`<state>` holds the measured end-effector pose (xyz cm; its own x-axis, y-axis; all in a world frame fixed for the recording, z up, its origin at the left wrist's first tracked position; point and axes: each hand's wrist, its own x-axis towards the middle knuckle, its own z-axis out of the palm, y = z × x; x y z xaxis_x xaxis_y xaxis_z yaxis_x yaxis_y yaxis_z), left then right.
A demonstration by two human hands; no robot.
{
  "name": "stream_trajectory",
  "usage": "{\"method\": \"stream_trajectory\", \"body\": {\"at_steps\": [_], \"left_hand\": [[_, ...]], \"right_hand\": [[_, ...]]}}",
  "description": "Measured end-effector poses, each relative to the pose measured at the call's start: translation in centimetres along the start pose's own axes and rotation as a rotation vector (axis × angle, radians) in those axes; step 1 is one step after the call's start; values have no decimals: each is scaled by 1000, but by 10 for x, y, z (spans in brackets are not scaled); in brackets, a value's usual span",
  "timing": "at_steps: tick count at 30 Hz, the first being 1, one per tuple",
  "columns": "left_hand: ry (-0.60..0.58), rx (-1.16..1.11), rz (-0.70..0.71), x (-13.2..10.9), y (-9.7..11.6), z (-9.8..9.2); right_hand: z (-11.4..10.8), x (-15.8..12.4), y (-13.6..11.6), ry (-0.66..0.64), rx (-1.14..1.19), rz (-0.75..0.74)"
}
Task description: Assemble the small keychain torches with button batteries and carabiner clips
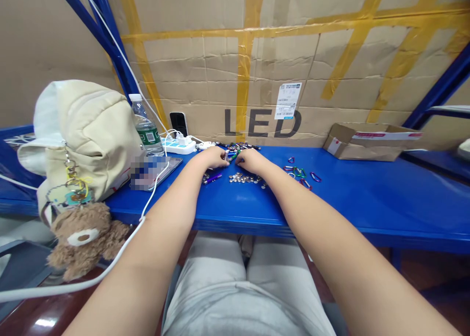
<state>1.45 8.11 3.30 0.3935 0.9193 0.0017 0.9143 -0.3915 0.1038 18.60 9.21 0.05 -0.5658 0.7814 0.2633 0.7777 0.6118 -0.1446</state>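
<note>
Both my arms reach forward over a blue shelf (367, 199). My left hand (215, 157) and my right hand (249, 160) meet above a heap of small coloured cylinders (235, 147), fingers curled together on something too small to name. Just in front of the hands lies a cluster of small silver button cells (244, 179). A purple cylinder (212, 179) lies by my left wrist. Several coloured carabiner clips (301, 172) are scattered to the right of my right hand.
A cream bag (84, 135) with a teddy-bear charm (82, 238) stands at the left beside a water bottle (145, 125), a phone (156, 172) and a white power strip (179, 144). A flat cardboard box (370, 140) lies at the back right. Taped cardboard walls the back.
</note>
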Motion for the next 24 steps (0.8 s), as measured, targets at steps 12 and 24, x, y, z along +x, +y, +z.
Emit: {"method": "stream_trajectory", "body": {"at_steps": [12,24], "left_hand": [[7,-126,173,0,14,6],[14,-107,200,3,15,8]], "right_hand": [[-21,-11,2,241,1068,219],[-18,-10,-3,272,866,256]]}}
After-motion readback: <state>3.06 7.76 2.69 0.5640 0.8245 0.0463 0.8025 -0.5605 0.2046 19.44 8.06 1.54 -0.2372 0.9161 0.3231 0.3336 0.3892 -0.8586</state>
